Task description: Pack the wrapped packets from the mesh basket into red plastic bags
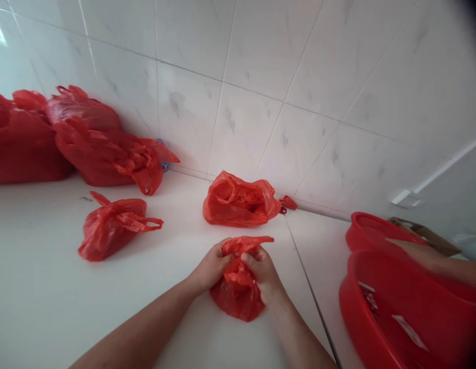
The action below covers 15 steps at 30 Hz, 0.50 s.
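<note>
Both of my hands grip the gathered neck of a red plastic bag [240, 302] on the white table. My left hand [212, 266] closes around its left side, thumb pressed on the plastic. On the right side, my right hand [264, 271] pinches the film with thumb and fingers. The bag's lower part bulges toward me, and its contents are hidden. Just beyond my hands lies another red plastic bag [238, 210], with crumpled red plastic inside. To the left a small tied red bag [115, 225] rests on the table, its handle loops sticking out.
Large filled red bags [26, 143] are piled against the tiled wall [253, 123] at the left. Two red plastic tubs [360, 318] stand at the right, with another person's arm [445, 264] over them. A cardboard box [426, 236] sits behind. A seam [307, 277] crosses the table.
</note>
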{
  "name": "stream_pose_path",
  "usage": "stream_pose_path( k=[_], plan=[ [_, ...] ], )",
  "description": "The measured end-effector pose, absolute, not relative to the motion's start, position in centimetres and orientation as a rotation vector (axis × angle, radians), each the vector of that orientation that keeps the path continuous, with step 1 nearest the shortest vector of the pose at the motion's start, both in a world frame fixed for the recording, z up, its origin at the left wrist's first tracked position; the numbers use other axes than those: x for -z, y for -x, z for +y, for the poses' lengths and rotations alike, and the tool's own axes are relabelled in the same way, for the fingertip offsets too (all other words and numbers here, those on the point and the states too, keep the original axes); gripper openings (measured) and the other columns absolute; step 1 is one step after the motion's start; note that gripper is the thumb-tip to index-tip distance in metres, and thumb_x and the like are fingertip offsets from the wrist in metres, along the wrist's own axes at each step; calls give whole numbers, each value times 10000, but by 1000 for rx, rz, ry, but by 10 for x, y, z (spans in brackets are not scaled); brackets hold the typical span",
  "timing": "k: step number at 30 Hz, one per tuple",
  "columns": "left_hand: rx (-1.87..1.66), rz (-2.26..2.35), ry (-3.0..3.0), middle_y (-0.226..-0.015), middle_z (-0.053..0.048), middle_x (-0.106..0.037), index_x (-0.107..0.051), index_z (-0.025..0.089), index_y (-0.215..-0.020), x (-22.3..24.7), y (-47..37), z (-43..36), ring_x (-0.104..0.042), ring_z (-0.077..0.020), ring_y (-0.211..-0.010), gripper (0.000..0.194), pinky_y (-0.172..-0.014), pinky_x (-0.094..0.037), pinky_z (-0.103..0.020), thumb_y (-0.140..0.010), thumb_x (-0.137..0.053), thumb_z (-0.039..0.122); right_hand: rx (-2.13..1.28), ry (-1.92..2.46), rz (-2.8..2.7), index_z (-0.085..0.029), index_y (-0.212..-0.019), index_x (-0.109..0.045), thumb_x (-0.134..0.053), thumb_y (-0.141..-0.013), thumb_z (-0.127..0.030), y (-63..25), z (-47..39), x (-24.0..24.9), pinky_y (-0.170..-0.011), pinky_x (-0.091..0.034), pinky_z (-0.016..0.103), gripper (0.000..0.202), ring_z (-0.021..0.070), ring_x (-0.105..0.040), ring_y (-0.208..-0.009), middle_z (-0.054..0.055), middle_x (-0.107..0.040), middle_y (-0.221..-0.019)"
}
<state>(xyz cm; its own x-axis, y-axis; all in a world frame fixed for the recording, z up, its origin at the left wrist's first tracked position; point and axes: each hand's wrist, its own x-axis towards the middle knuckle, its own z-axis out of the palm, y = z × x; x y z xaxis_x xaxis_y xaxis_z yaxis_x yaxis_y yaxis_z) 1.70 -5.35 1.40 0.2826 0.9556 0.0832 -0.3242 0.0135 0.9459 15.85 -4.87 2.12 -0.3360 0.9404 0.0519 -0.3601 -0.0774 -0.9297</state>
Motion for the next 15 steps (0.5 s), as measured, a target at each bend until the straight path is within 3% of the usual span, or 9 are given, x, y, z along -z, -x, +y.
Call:
stream_pose_path(
  k=[2,4,6,9,11,13,15],
  plan=[
    [-1183,878,-1220,-746,-3,-613,-564,176,-858,-12,-20,-55,-564,-159,-699,148,-658,-447,-279,-751,-620,263,-1572,785,-1069,-180,-793,-607,-755,-664,-352,-160,-48,-22,-568,-459,234,260,113,-561,-578,-10,-615,-665],
    [-1257,1000,-1333,-794,-8,-612,-548,193,-981,-11,-22,-58,-559,-164,-702,241,-683,-452,-298,-753,-605,247,-1519,864,-1008,-177,-734,-588,-736,-680,-371,-162,-47,-23,-494,-416,212,250,87,-496,-493,-35,-572,-585],
    [-1393,1034,-1499,-1013,-66,-609,-502,214,-1162,-14,-21,-62,-574,-208,-876,452,-820,-443,-351,-731,-635,253,-1422,971,-966,-175,-731,-588,-702,-709,-393,-164,-45,-24,-453,-384,208,247,77,-448,-444,-48,-540,-536],
    [-1555,958,-1762,-1327,-132,-459,-524,240,-1232,-23,-19,-67,-419,-308,-1205,658,-1025,-302,-423,-619,-757,298,-1329,1035,-969,-174,-765,-602,-667,-735,-397,-164,-42,-24,-516,-432,241,234,113,-521,-523,-19,-600,-613],
    [-1506,931,-1885,-1322,-132,-475,-595,260,-1177,-28,-18,-69,-397,-331,-1221,611,-1049,-258,-441,-600,-781,326,-1330,1032,-1002,-174,-786,-611,-652,-741,-407,-163,-41,-23,-557,-454,263,241,140,-564,-588,7,-642,-696],
    [-1409,966,-1953,-1125,-118,-599,-660,273,-1086,-28,-17,-67,-503,-296,-1075,408,-1012,-295,-431,-687,-719,338,-1327,1083,-1032,-180,-782,-603,-638,-747,-441,-164,-41,-23,-489,-416,247,265,131,-543,-535,3,-634,-661],
    [-1384,1063,-1928,-876,-83,-634,-704,268,-956,-25,-16,-63,-554,-239,-875,202,-924,-364,-389,-788,-608,327,-1320,1163,-1058,-192,-765,-578,-628,-751,-480,-167,-43,-24,-391,-308,220,293,110,-474,-437,-21,-583,-553]
  ],
)
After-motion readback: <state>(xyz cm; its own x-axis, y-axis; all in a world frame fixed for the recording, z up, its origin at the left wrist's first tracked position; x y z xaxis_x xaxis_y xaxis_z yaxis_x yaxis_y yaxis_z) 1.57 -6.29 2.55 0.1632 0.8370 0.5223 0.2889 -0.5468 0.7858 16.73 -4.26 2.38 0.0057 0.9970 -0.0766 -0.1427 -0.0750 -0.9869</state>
